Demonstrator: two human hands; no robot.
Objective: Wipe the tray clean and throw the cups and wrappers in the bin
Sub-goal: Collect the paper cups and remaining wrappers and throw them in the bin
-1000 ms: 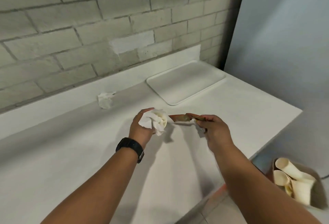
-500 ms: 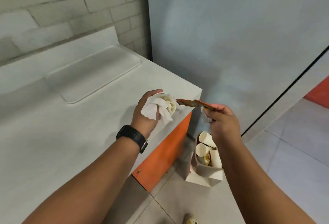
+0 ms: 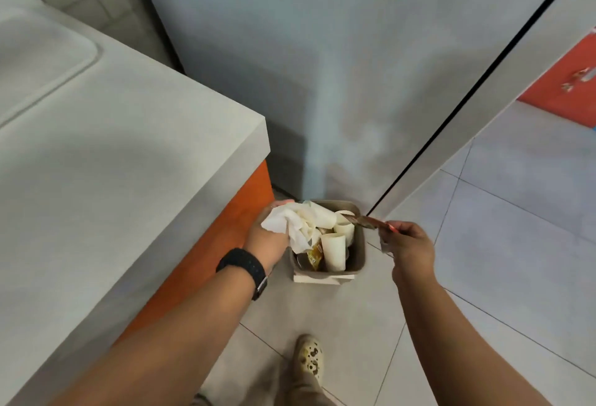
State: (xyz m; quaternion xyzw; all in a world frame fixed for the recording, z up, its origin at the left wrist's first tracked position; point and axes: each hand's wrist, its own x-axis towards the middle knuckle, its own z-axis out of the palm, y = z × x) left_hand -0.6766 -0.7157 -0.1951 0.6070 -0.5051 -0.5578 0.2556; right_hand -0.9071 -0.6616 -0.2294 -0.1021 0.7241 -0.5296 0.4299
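Note:
A small beige bin (image 3: 358, 255) stands on the floor beside the counter's orange side, with paper cups (image 3: 333, 250) and a yellow wrapper inside. My left hand (image 3: 266, 235) holds a crumpled white tissue with a paper cup (image 3: 301, 223) over the bin's left rim. My right hand (image 3: 408, 244) pinches a reddish-brown wrapper (image 3: 364, 220) just above the bin's right edge. The white tray (image 3: 42, 60) lies on the counter at the far left, partly out of view.
The grey counter (image 3: 129, 164) fills the left side, its corner close to the bin. A pale wall panel rises behind the bin. Tiled floor spreads to the right, and my shoe (image 3: 310, 357) is below the bin.
I have turned from the counter to the bin. Both hands have dropped from above the counter edge to just over the bin, still holding the tissue with cup and the wrapper.

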